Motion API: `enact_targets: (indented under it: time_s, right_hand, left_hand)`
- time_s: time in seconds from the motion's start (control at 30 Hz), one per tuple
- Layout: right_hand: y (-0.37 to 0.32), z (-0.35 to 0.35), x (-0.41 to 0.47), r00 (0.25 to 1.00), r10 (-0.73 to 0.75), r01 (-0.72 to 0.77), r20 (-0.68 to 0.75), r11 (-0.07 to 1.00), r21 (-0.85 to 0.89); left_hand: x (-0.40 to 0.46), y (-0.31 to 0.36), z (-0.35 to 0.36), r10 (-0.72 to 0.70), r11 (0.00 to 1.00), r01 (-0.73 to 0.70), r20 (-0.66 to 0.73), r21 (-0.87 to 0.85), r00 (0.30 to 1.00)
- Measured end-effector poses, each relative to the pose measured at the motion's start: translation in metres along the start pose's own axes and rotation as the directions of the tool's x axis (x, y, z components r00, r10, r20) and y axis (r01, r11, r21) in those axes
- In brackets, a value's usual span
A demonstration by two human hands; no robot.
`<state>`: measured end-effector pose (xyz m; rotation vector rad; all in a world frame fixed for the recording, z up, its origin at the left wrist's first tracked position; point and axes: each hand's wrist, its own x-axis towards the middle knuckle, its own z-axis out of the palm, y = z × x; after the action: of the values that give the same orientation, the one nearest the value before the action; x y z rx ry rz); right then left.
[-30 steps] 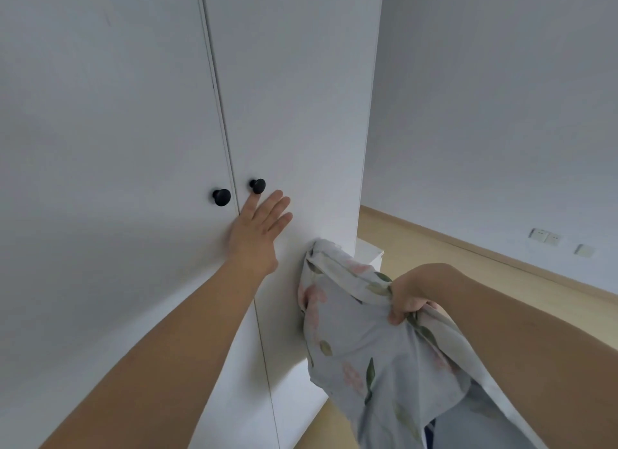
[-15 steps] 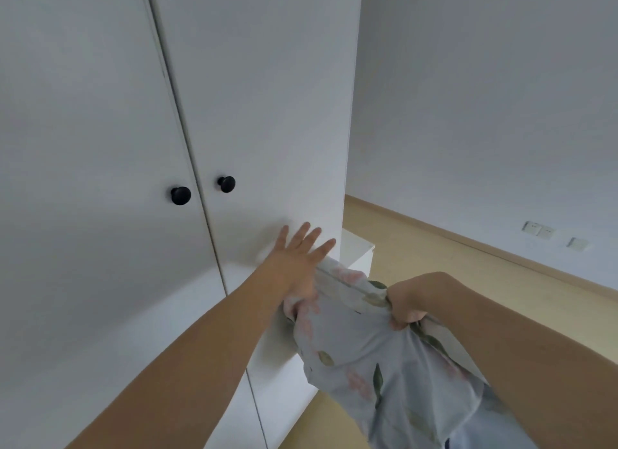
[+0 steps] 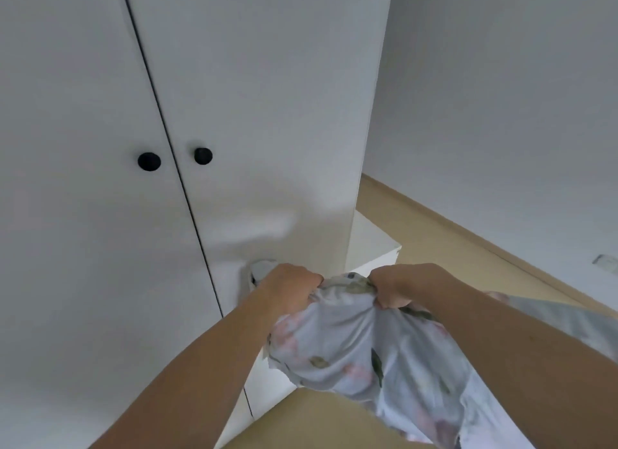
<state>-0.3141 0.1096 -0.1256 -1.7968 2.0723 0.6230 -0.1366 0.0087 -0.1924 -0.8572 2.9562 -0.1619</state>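
1. The floral cloth [image 3: 351, 345] hangs in the air in front of the person, just beside the lower part of the white wardrobe [image 3: 267, 97]. Its top edge is bunched between the two hands. The rest drapes down and off to the right, past the bottom of the frame.
2. The left hand [image 3: 291, 289] grips the left end of that bunched edge, fingers curled into the fabric. A small pale fold shows just beyond its knuckles, close to the door.
3. The right hand [image 3: 399, 286] clutches the same edge near the left hand, fingers closed round a wad, with a short gathered span between them.
4. The step looks like taking the cloth into a two-handed hold, probably to straighten or fold it. To do it well, the person would slide the hands apart along the edge until it runs taut and the corners are found. The cloth would then hang flat rather than as a lump.
5. The long tail trails low toward the wooden floor [image 3: 434, 241]. Raising both hands would likely lift it clear.
6. The wardrobe doors are closed, and the two black knobs [image 3: 149, 161] [image 3: 203, 156] sit well above the hands. If the cloth belongs inside, one hand must take the whole bundle to free the other.
7. The low white cabinet [image 3: 374, 244] beside the wardrobe offers a flat top near the right hand for laying the cloth down.
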Motion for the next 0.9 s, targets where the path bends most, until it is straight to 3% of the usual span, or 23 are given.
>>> enact_targets:
  time_s: [0.17, 0.27, 0.4, 0.67, 0.9]
  right_hand:
    - [-0.056, -0.008, 0.036, 0.973, -0.231, 0.231, 0.008, 0.970, -0.074]
    - [-0.114, -0.009, 0.051, 0.924, -0.381, 0.378, 0.003, 0.915, -0.142]
    - [-0.218, -0.007, 0.051, 0.805, -0.594, 0.579, 0.012, 0.780, -0.236]
    - [-0.453, 0.009, -0.034, 0.446, -0.890, 0.859, 0.097, 0.395, -0.325]
    - [-0.627, 0.046, -0.161, 0.116, -0.982, 0.923, 0.147, 0.051, -0.381]
  left_hand:
    - [-0.068, -0.026, 0.016, -0.231, 0.969, 0.242, 0.175, -0.043, 0.957]
    - [-0.132, -0.043, 0.020, -0.387, 0.903, 0.423, 0.283, -0.076, 0.877]
    - [-0.241, -0.059, 0.017, -0.591, 0.768, 0.640, 0.341, -0.040, 0.731]
    - [-0.498, -0.045, 0.001, -0.894, 0.359, 0.932, 0.307, 0.056, 0.326]
    - [-0.698, 0.014, -0.021, -0.968, 0.003, 0.985, 0.248, 0.174, -0.041]
